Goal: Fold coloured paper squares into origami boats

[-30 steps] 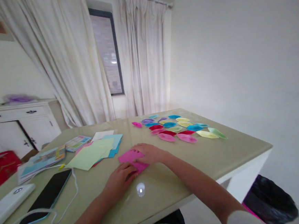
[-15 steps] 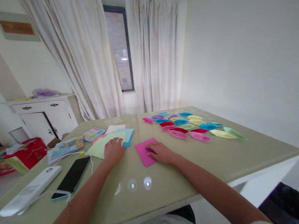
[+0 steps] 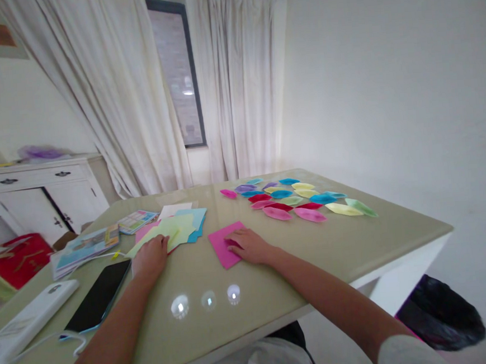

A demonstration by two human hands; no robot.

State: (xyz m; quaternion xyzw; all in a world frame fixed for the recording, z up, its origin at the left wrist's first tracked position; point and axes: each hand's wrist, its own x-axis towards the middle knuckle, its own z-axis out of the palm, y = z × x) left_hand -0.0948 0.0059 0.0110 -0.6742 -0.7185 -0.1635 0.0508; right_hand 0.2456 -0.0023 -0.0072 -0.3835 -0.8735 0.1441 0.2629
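Note:
My left hand (image 3: 150, 260) is at the near edge of a stack of coloured paper, its fingers curled and closed on a light green sheet of paper (image 3: 181, 227). Light blue paper (image 3: 200, 219) sticks out of the stack's right side, and a bit of pink paper shows on its left. On a magenta square of paper (image 3: 222, 248) lies my right hand (image 3: 248, 245), fingers stretched out and slightly apart, pressing it flat against the table. Several folded, leaf-shaped paper pieces (image 3: 310, 214) in many colours are spread out beyond my right hand.
A black phone (image 3: 97, 297), a white power strip (image 3: 29, 319) with a cable and some booklets (image 3: 86, 250) occupy the table's left side. A black bin bag (image 3: 440, 312) stands on the floor at right. The table's (image 3: 383, 249) right edge runs near the wall.
My left hand has slid left and towards me over the paper stack, and its fingers have curled in. My right hand stays on the magenta paper. The view has turned slightly right.

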